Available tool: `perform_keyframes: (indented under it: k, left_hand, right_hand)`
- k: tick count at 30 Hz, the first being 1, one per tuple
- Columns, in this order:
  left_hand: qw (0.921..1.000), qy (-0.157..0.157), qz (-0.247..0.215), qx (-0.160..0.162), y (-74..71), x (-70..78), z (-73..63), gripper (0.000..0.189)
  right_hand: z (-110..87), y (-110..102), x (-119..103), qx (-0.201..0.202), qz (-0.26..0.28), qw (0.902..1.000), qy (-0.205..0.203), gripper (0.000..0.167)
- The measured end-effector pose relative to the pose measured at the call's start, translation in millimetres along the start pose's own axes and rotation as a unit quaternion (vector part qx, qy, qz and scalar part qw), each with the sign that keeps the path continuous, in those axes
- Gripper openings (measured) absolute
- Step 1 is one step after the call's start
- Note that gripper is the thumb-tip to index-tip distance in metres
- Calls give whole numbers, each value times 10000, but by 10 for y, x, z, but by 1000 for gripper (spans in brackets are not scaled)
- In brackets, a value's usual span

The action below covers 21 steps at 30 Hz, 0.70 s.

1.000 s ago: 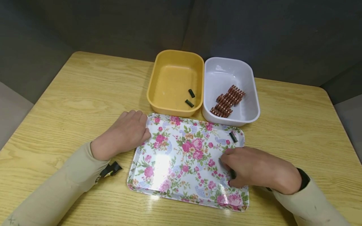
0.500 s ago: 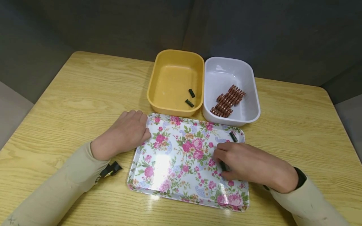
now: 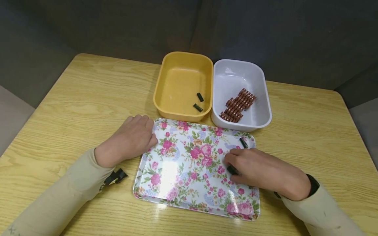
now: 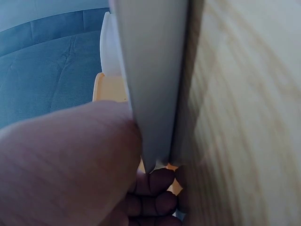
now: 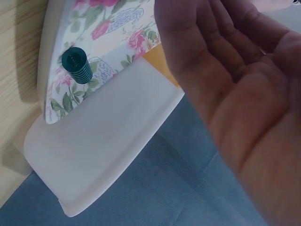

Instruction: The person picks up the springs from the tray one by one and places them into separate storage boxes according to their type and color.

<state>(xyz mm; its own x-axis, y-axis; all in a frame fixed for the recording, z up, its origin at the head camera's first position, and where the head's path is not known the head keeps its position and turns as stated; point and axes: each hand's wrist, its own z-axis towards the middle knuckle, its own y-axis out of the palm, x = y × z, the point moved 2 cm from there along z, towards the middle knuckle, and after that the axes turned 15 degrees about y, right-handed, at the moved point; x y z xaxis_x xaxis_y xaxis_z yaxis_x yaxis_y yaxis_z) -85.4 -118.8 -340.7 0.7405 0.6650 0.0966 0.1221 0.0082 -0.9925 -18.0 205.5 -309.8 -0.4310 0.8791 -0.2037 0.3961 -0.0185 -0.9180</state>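
Observation:
My left hand (image 3: 130, 141) grips the left edge of a floral tray (image 3: 183, 164), thumb over the rim. In the left wrist view its fingers (image 4: 162, 181) curl by the tray's pale edge (image 4: 153, 70). Over the tray's right half, my right hand (image 3: 254, 168) pinches a dark green coil spring (image 3: 232, 169) between thumb and fingers, partly hidden by them. Another green spring (image 3: 243, 143) lies at the tray's far right corner, just beyond that hand. The right wrist view shows this spring (image 5: 77, 66) on the tray, while the fingertips are out of frame.
Behind the tray stand a yellow bin (image 3: 163, 75) with two green springs (image 3: 198, 107) in it and a white bin (image 3: 260, 85) holding several copper-coloured springs (image 3: 239, 105). The bins stand side by side on the wooden table (image 3: 103, 91), before a dark partition (image 3: 133, 29).
My right hand has shifted left and slightly away on the tray, the spring moving with it and turning between the fingers. The left hand and the tray have stayed put.

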Motion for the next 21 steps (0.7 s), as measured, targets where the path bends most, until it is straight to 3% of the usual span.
perform_keyframes:
  k: [11,21]
  left_hand:
    - [10000,-32,0,-66,0,-1,4,21]
    - [9999,-25,3,-115,-5,-2,9,21]
  right_hand:
    - [23,11,-4,178,-23,9997,-154,15]
    - [54,27,11,453,93,9967,-663,17]
